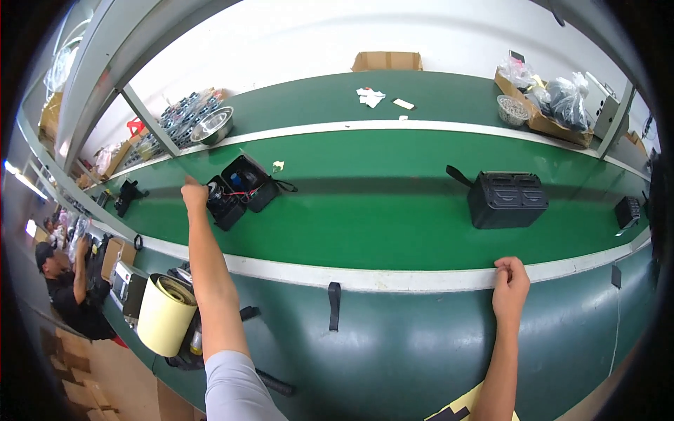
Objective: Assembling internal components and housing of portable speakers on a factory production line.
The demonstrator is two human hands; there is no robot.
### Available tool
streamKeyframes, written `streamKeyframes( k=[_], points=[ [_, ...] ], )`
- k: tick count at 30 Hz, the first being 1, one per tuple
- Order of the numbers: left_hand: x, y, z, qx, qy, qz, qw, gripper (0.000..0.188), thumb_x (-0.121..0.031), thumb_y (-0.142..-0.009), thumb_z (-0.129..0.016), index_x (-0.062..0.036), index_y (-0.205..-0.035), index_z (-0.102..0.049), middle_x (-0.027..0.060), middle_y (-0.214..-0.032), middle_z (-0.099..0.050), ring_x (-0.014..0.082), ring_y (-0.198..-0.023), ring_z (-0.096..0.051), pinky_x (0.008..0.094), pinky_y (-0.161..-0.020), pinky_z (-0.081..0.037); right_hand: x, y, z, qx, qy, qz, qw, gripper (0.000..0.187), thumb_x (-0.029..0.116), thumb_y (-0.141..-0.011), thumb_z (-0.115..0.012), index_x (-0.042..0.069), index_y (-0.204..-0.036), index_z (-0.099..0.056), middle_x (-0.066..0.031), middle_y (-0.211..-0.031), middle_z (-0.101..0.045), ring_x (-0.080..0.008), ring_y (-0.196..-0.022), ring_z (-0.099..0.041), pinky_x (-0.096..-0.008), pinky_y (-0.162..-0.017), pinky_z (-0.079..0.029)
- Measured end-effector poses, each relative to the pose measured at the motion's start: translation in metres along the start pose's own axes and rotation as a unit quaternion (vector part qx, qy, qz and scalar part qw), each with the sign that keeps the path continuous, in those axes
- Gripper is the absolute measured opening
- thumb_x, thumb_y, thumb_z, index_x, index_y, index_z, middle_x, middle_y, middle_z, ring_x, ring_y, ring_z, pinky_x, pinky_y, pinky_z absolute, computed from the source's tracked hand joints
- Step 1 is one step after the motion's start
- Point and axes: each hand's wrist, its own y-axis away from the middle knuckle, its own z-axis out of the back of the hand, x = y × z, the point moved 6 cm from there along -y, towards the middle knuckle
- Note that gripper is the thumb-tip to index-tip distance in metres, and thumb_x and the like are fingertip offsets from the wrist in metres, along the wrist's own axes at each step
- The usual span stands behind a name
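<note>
My left arm reaches far out over the green belt, with my left hand (194, 195) at the left edge of an open black case (226, 203). Its fingers look closed against that edge, though the grip itself is partly hidden. The case lies in two halves, with red wires and a blue part (236, 180) inside, and a black strap at its right. My right hand (511, 286) is over the white near rail (393, 281), fingers curled and nothing seen in them. Beyond it stands a closed black box (508, 200) with a ribbed top and a strap.
Another black box (627, 212) sits far right on the belt, a dark part (128, 197) far left. A black strap (335, 307) hangs over the near rail. A yellow roll (166, 316) stands on the near bench. A metal bowl (213, 126) is behind. Another person (74, 288) works at left.
</note>
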Motion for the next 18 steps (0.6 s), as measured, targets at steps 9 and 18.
streamKeyframes(
  k=[9,18],
  points=[
    [-0.094,0.044,0.034,-0.004,-0.158,-0.069,0.985,0.04,-0.011,-0.081,-0.068,-0.0154,-0.121,-0.065,0.0111,-0.116,-0.065,0.0304,-0.115,-0.06,0.0429,-0.087,-0.054,0.001,0.002,0.013,-0.017,0.038,-0.013,0.999,0.015,-0.004,-0.088,-0.05,-0.002,-0.091,-0.064,-0.0079,-0.081,-0.062,-0.015,-0.073,-0.057,-0.029,-0.068,-0.046],
    [-0.139,0.073,0.0,0.205,-0.017,-0.489,0.848,0.037,-0.015,-0.065,-0.08,-0.0108,-0.101,-0.076,0.0064,-0.109,-0.071,0.0299,-0.113,-0.061,0.0434,-0.096,-0.05,-0.003,0.0,0.006,-0.005,0.023,-0.01,1.0,0.014,-0.003,-0.088,-0.052,-0.002,-0.091,-0.065,-0.0111,-0.082,-0.063,-0.0171,-0.073,-0.06,-0.0294,-0.067,-0.047]
  ],
)
